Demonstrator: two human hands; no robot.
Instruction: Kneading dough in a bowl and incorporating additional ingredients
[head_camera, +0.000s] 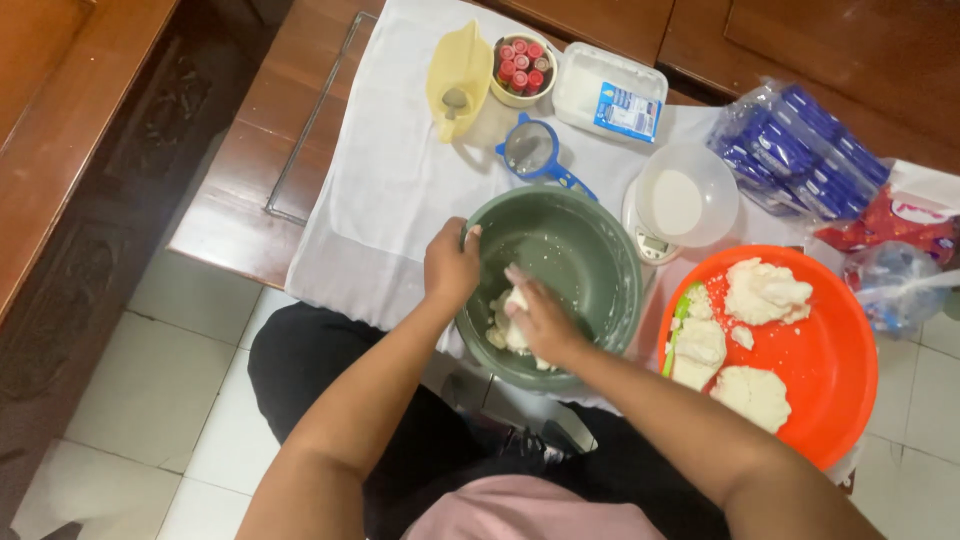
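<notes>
Both hands (450, 265) (540, 318) on round green bowl (590, 250), upright.

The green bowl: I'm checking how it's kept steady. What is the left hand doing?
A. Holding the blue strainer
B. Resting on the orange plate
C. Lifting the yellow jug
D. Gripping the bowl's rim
D: the left hand grips the near-left rim of the green bowl, while the right hand presses the dough inside.
</notes>
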